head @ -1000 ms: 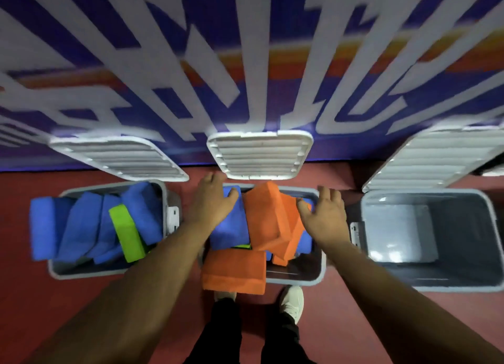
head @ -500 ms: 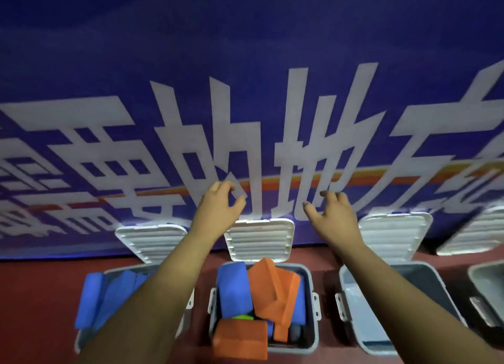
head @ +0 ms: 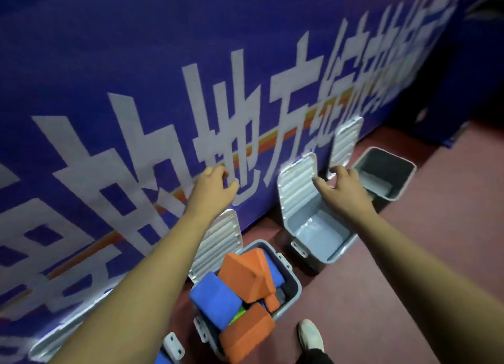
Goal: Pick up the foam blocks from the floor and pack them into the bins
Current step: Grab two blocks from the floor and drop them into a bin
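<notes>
While the left hand (head: 215, 187) and right hand (head: 343, 189) are hovering empty, fingers loosely curled apart, the foam blocks (head: 245, 276) are lying heaped in the grey bin (head: 297, 288) below the left fingers; the overhanging orange block (head: 246, 333) is probably risking toppling out.

Both hands are raised with fingers loosely curled and holding nothing, the left hand (head: 215, 186) at 11 o'clock and the right hand (head: 344, 189) at 1 o'clock. At 6 o'clock, an open grey bin (head: 296, 285) is crammed with orange blocks (head: 245, 271) and a blue block (head: 215, 298). An empty bin (head: 313, 227) stands at 1 o'clock from it on the red floor (head: 409, 254), with another bin (head: 387, 170) beyond. All the bins stand along a blue banner (head: 136, 63). A white shoe (head: 311, 335) shows at 5 o'clock.
</notes>
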